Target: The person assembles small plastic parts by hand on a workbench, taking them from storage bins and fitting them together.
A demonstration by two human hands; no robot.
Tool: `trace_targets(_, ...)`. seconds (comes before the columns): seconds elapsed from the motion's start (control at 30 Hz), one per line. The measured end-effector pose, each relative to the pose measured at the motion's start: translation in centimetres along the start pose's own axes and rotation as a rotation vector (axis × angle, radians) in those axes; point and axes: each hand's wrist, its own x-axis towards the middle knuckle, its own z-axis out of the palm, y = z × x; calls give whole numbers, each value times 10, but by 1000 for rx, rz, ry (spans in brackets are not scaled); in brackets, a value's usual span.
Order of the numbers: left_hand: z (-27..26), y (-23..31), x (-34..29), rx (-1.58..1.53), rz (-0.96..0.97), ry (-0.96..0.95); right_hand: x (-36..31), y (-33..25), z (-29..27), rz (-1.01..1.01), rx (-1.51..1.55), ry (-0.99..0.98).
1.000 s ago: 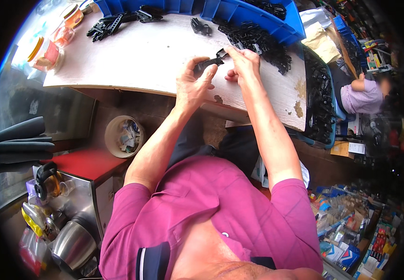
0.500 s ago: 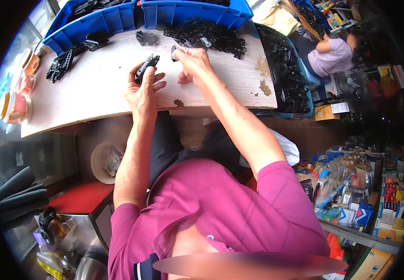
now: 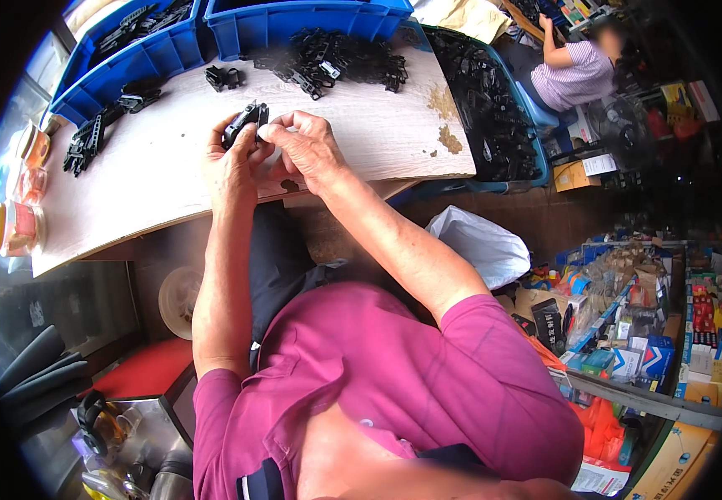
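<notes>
My left hand [image 3: 232,167] is closed around a dark black plastic part [image 3: 236,130], held tilted above the near half of the pale worktable [image 3: 144,183]. My right hand [image 3: 309,152] meets it from the right, thumb and fingertips pinching a small black piece [image 3: 263,115] against the side of that part. How the two pieces touch is too small to make out. Beyond my hands lies a heap of similar black parts [image 3: 344,62]. A few loose black pieces [image 3: 224,77] sit just past my left hand, and more black parts [image 3: 86,143] lie in a row at the left.
Two blue bins [image 3: 132,77] line the far edge; a teal bin of black parts [image 3: 536,167] adjoins the right. Lidded jars [image 3: 17,229] stand at the left edge. A white bag [image 3: 482,246] is below the table. Another person [image 3: 574,75] sits at the far right.
My right hand has come left from the heap to the part in my left hand, bringing a small black piece. The view has shifted somewhat.
</notes>
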Motion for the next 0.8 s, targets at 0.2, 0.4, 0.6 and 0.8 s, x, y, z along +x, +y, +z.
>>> trace_targets(0.2, -2, -8, -4, 124, 133, -22, 1, 1, -3, -10, -31, -61)
trace_targets(0.4, -2, -11, -8, 274, 179, -4, 6, 6, -5, -116, 27, 63)
trace_targets(0.6, -1, -5, -18, 281, 119, -85, 0, -15, -21, -167, 105, 36)
trace_targets(0.8, -7, 0, -15, 447, 28, -178, 1, -14, -12, -154, 116, -42)
